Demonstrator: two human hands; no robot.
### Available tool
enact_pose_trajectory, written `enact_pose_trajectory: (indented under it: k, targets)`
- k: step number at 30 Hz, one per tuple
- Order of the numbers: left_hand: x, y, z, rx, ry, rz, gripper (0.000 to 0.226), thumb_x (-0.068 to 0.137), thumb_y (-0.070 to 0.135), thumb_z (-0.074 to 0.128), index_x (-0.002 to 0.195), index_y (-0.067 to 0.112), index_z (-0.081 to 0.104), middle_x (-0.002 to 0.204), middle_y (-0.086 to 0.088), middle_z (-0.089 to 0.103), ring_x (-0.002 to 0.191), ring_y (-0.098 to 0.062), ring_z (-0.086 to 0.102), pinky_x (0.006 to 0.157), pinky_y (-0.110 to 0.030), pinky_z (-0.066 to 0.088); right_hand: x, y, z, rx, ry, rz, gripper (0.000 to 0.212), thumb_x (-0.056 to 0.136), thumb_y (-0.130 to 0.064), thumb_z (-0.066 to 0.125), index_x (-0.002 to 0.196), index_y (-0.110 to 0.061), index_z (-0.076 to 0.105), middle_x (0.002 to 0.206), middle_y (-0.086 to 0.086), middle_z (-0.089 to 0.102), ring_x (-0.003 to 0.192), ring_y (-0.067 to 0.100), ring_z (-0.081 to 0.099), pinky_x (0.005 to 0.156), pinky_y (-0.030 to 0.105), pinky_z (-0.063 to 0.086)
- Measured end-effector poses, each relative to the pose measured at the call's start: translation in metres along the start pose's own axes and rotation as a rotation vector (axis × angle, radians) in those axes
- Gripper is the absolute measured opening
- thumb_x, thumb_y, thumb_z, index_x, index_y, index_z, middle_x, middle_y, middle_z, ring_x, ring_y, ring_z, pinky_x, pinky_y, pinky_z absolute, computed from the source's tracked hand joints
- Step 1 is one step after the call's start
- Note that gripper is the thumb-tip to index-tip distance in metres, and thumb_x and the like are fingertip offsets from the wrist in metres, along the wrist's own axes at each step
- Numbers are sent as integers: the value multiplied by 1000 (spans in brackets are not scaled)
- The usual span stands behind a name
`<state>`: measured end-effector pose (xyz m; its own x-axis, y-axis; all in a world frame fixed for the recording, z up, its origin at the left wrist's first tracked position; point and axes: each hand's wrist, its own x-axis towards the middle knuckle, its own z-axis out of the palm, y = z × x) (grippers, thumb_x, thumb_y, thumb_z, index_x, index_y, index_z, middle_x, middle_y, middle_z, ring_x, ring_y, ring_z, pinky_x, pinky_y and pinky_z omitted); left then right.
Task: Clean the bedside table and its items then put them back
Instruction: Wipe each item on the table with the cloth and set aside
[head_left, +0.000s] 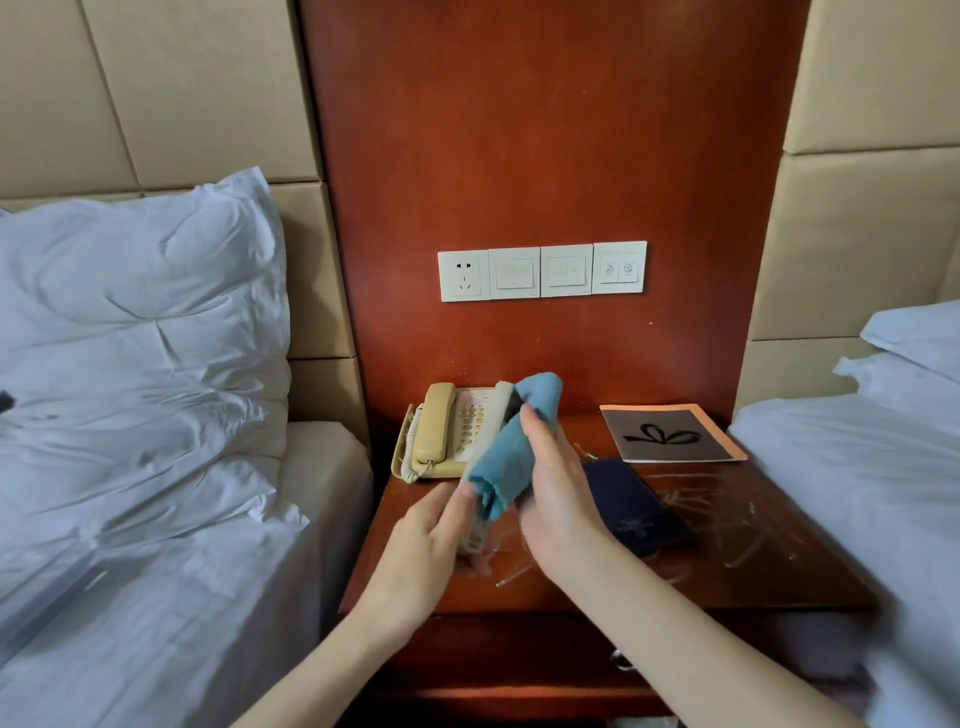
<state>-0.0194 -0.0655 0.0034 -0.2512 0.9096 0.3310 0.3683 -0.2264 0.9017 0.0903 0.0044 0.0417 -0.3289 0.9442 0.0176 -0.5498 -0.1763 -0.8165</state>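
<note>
Wooden table (727, 561) stands between two beds (182, 597), its top streaked with smears. Nearest you, your left hand (421, 551) grips the lower end of the remote (475, 540), held over the table's front left. Your right hand (556, 499) clasps the blue cloth (511, 457), which wraps the remote's middle. Just right of that hand, a dark folder (634, 506) lies flat. Further back, the phone (447, 431) sits rear left and a booklet (670, 434) rear right. Switch plates (543, 271) line the wall above.

Soft even light, blurred, bowed edges.
</note>
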Motion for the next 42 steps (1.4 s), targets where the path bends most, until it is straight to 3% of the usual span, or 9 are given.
enact_pose_trajectory:
  k: [4, 8, 16, 20, 25, 29, 34, 38, 42]
  targets:
    - [2, 4, -7, -182, 21, -129, 48, 93, 52, 34, 79, 23, 69, 58, -9, 67, 47, -15, 60, 46, -20, 46, -11, 9, 5, -414, -206, -175, 45, 96, -32, 52, 140, -37, 42, 134, -8, 55, 120, 8, 55, 106, 36, 43]
    - [2, 5, -28, -399, 64, -369, 55, 95, 51, 38, 71, 19, 76, 64, -12, 69, 45, -16, 58, 39, -22, 43, -13, 10, 9, -778, -432, -362, 49, 96, -5, 47, 140, -26, 44, 150, -23, 32, 135, -11, 28, 108, 11, 29]
    - [-19, 0, -72, -539, 137, -538, 51, 96, 49, 36, 99, 6, 63, 58, -18, 64, 35, -17, 51, 35, -17, 41, 7, 31, 28, -1139, -664, -574, 53, 91, 5, 41, 138, -19, 48, 154, -19, 21, 131, -26, 4, 105, -3, 4]
    - [-27, 4, -93, -697, 221, -554, 49, 94, 48, 43, 88, 5, 66, 63, -19, 67, 40, -19, 58, 35, -18, 44, 11, 42, 41, -1145, -719, -567, 57, 92, 4, 42, 140, -25, 44, 151, -24, 19, 127, -29, 8, 98, -8, 9]
    - [-36, 3, -133, -751, 282, -484, 56, 95, 50, 35, 94, 1, 63, 60, -15, 66, 40, -15, 55, 38, -16, 45, 16, 52, 51, -1151, -671, -560, 54, 91, 7, 42, 136, -22, 50, 151, -10, 33, 133, -5, 26, 98, -5, 13]
    - [-43, -5, -179, -645, 401, -391, 61, 98, 48, 30, 99, -5, 61, 63, -15, 69, 42, -15, 56, 43, -16, 47, 17, 67, 53, -1100, -554, -459, 51, 92, 5, 42, 135, -21, 53, 146, -4, 43, 127, 2, 37, 100, 11, 26]
    - [-58, -23, -242, -521, 601, -377, 57, 98, 48, 36, 107, -5, 56, 63, -18, 71, 45, -19, 64, 42, -19, 51, 21, 81, 61, -971, -423, -362, 42, 95, 0, 44, 133, -18, 53, 128, 0, 54, 104, 7, 52, 70, 1, 41]
    - [-74, -36, -288, -480, 681, -406, 46, 97, 40, 45, 101, -5, 54, 63, -22, 70, 52, -27, 70, 42, -25, 54, 25, 86, 68, -931, -356, -325, 37, 97, -7, 46, 130, -21, 54, 114, 1, 56, 84, 0, 54, 61, 10, 39]
    - [-81, -48, -317, -261, 700, -510, 43, 101, 30, 33, 106, -11, 47, 62, -26, 68, 47, -29, 68, 36, -25, 51, 28, 91, 73, -947, -366, -318, 34, 97, -8, 46, 127, -21, 56, 106, 1, 57, 82, 2, 54, 59, 14, 39]
